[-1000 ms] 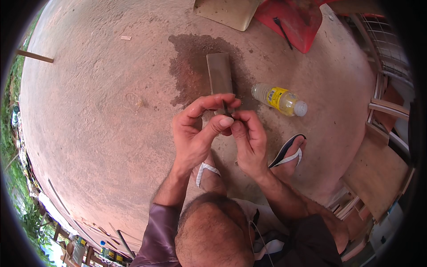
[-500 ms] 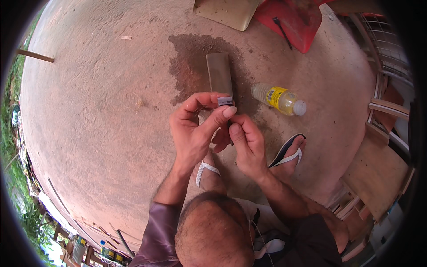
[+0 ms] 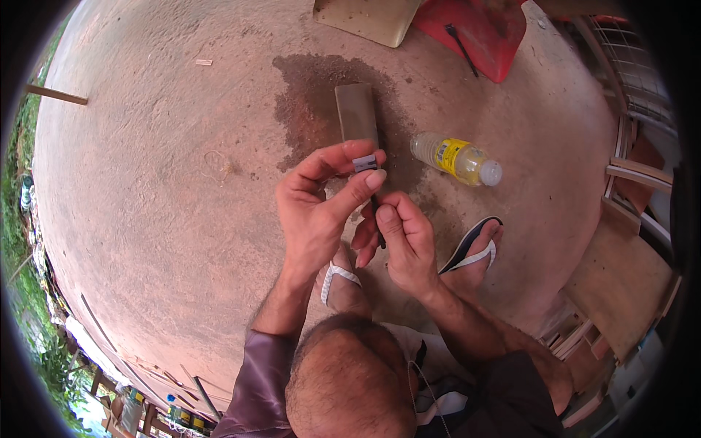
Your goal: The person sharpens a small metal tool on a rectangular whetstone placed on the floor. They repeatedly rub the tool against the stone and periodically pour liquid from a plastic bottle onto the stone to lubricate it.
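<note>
Between my hands is a small slim tool with a flat, pale metal end (image 3: 364, 163) and a thin dark shaft (image 3: 381, 240); its exact kind is unclear. My left hand (image 3: 321, 191) is closed, thumb and fingers pinching around the metal end. Lower down, my right hand (image 3: 405, 233) is closed on the dark shaft between thumb and forefinger. Just beyond my fingers, a long grey-brown block, like a whetstone (image 3: 356, 109), lies on the ground, its near end hidden behind my left hand.
A dark wet patch (image 3: 299, 95) surrounds the block. To its right lies a clear bottle with a yellow label (image 3: 456, 157). Farther off are a red scoop-like sheet (image 3: 493, 44) with a black stick on it and a beige panel (image 3: 372, 18). Wooden boards (image 3: 621, 270) stand at right.
The metal end has tilted slightly, and my left fingers have lifted a little. More of the dark shaft shows below my hands. My right hand keeps its pinch.
</note>
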The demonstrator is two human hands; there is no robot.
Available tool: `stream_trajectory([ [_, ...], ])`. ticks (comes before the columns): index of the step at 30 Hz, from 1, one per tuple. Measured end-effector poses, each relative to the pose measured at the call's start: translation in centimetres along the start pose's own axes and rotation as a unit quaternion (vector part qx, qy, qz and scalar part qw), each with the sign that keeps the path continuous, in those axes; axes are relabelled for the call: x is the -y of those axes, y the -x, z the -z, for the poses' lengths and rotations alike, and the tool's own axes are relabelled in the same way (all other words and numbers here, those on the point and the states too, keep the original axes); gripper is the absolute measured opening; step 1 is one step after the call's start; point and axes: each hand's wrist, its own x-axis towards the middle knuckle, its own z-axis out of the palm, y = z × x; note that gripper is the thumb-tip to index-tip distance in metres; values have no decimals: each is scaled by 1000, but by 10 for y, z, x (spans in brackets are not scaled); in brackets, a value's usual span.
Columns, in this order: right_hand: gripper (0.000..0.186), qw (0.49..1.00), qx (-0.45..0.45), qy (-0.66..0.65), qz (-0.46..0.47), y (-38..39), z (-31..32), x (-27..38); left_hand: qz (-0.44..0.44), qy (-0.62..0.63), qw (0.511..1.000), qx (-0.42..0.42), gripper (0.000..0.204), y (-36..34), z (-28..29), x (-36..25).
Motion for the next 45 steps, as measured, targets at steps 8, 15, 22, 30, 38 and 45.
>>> stream_trajectory([
  [8,31,1000,2,12,-24,1,0,-3,-110,-79,991,-13,72,-6,8,9],
  [15,15,856,-176,459,158,-38,33,-73,-132,-127,977,-105,61,-28,38,38],
  [22,47,832,-146,509,169,-55,39,-96,-184,-539,820,-52,51,-21,52,92],
  [30,43,818,-137,543,134,-57,33,-86,-211,-646,732,53,73,-26,43,99],
  [38,45,784,-159,587,126,-40,27,-95,-154,-692,700,83,86,-8,43,101],
  [45,47,780,-166,582,161,-139,20,-57,-235,-711,662,35,103,-86,39,78],
])
